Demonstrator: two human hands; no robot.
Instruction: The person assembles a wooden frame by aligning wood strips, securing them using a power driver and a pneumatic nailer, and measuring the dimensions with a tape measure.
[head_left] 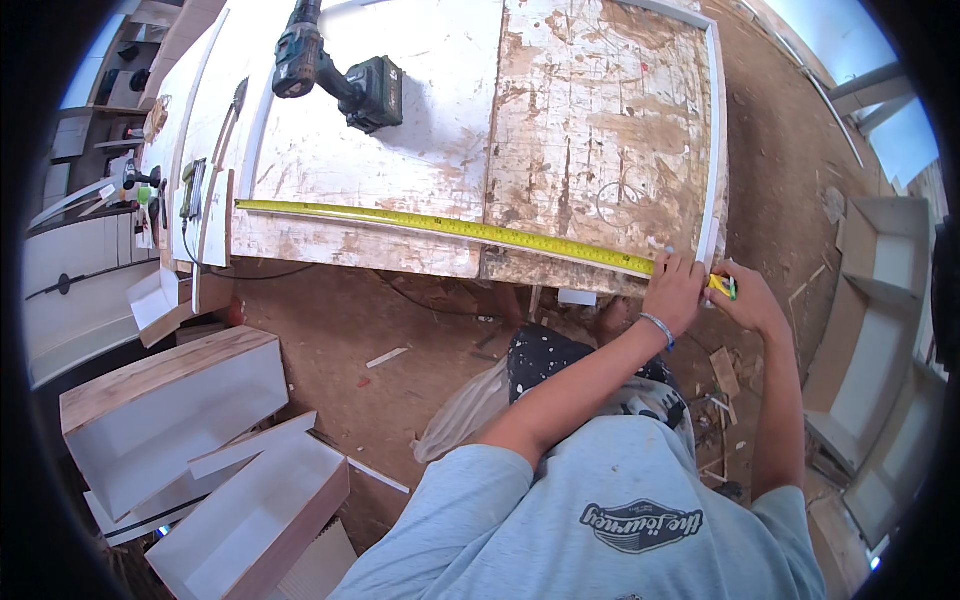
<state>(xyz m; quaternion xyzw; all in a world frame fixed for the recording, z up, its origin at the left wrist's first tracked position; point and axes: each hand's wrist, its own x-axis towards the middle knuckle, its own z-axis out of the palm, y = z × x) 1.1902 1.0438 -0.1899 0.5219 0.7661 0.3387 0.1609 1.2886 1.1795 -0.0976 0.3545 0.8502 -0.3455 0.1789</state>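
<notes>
A yellow tape measure (pixel 450 226) is pulled out along the near edge of the worktable, over a thin white strip (pixel 350 217). Its far end lies at the left, by the strip's end. Bent over the blade at the near right corner, the fingers of my left hand (pixel 676 292) are closed on it, beside the upright white strip (pixel 714 150). My right hand (pixel 750 298) grips the yellow and black tape case just right of that corner; its palm hides part of the case. A bracelet (pixel 659 330) circles my left wrist.
A dark cordless drill (pixel 340 75) lies on the stained worktable (pixel 590 130). Hand tools (pixel 193 190) and a wire brush (pixel 238 97) are at its left. White open boxes (pixel 180 400) stand on the floor at lower left, cabinet frames (pixel 880 290) at right. Scraps litter the dirt floor.
</notes>
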